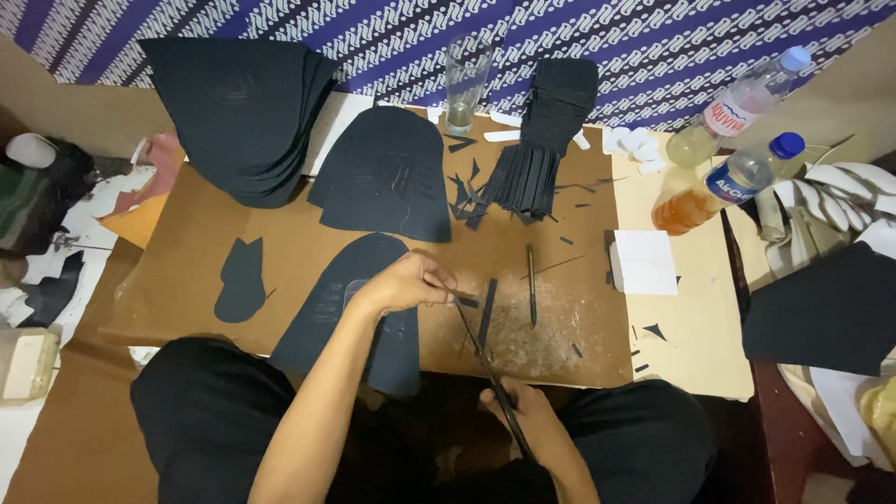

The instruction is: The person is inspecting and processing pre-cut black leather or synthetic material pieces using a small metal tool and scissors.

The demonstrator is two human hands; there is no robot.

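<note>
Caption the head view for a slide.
Left hand pinches a black strip while right hand works scissors over a brown board.

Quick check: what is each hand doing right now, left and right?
Left hand: closed, pinching the end of a thin black strip.
Right hand: closed around the handle of a long dark cutting tool.

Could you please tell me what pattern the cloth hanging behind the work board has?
The hanging cloth has diagonal purple stripes alternating with bands of small white motifs, seen in the head view.

Home craft workshop: stacked black cut-outs [245, 112], scrap-strewn cardboard [560, 336].
</note>
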